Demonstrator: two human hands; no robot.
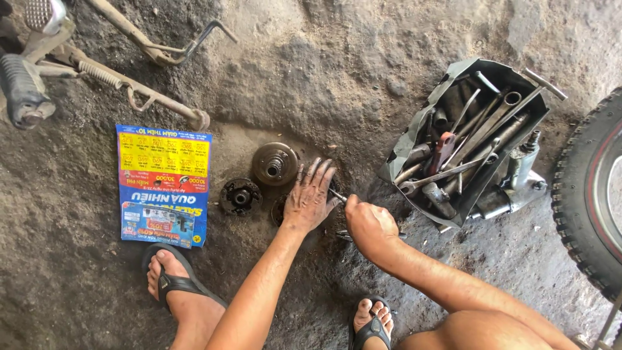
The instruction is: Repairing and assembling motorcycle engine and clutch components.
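Ground (363,78): rough, matt, oily concrete, prob. Round parts (275,163): dull greasy metal. Flyer (163,185) left: glossy paper. Tyre (586,194) right: matt rubber.

Rough, grimy concrete floor (363,58), perhaps oil-stained, in daylight.

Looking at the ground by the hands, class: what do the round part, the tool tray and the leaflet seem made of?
Round part: metal, dull brown, greasy or rusty. Tool tray: thin grey sheet metal, bent, dented edges. Leaflet: glossy printed paper, lying flat.
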